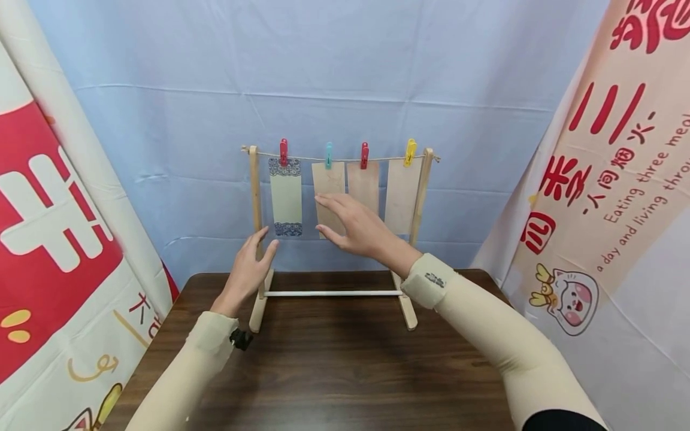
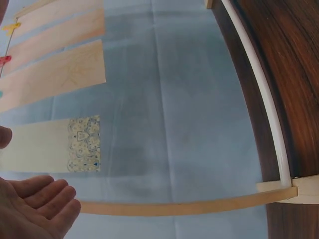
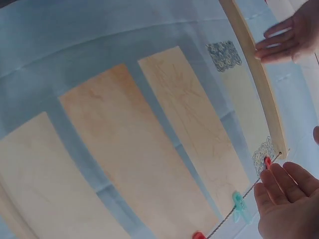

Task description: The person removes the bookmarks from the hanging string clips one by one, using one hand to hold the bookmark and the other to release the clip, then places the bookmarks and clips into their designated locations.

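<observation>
My left hand is beside the left post of a wooden rack, its fingers extended; whether they touch the post I cannot tell. In front of the hanging cards is my right hand, also with extended fingers and holding nothing. A pale green card with blue patterned ends hangs leftmost from a red clothespin. Beside it, a beige card hangs from a teal clothespin, partly hidden by the right hand. Further right hang a pinkish card on a red clothespin and a pale card on a yellow clothespin.
A thin cord stretches between the rack's posts, and a white rod joins its feet. The rack stands at the back of a dark wooden table. Blue cloth hangs behind; printed banners flank both sides.
</observation>
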Demonstrator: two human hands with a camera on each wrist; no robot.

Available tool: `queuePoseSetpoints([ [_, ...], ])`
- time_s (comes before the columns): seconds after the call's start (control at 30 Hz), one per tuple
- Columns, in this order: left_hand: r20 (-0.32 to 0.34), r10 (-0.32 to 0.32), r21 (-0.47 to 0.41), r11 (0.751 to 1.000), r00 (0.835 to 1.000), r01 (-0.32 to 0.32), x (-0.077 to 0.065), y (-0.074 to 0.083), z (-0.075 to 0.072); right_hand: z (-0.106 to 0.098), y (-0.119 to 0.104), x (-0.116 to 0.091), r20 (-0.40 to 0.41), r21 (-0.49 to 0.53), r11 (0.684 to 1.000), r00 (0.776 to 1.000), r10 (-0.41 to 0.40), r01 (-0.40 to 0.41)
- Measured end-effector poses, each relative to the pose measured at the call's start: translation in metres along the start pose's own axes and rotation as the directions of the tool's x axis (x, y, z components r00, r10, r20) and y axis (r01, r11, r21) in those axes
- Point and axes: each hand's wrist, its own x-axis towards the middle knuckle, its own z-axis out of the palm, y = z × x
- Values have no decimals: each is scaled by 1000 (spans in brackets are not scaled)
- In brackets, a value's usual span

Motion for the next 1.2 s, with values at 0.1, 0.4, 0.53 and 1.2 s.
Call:
queuePoseSetpoints([
  [0.1, -6, -17, -5, 1000, 1000, 17, 3, 1, 1, -1, 0, 9, -25, 3, 1000, 1000, -11, 11],
  [0.4, -13, -41, -50, 998, 999, 41, 7, -2, 8, 2, -2, 35, -65, 28, 999, 998, -14, 16],
  [0.53, -13, -67, -77, 995, 998, 66, 12, -4, 10, 2, -2, 45, -77, 39, 999, 997, -14, 17],
  [1.2, -16, -94, -202, 975, 995, 89, 31, -10, 18, 1, 3, 99, -97, 107, 994, 994, 42, -31],
])
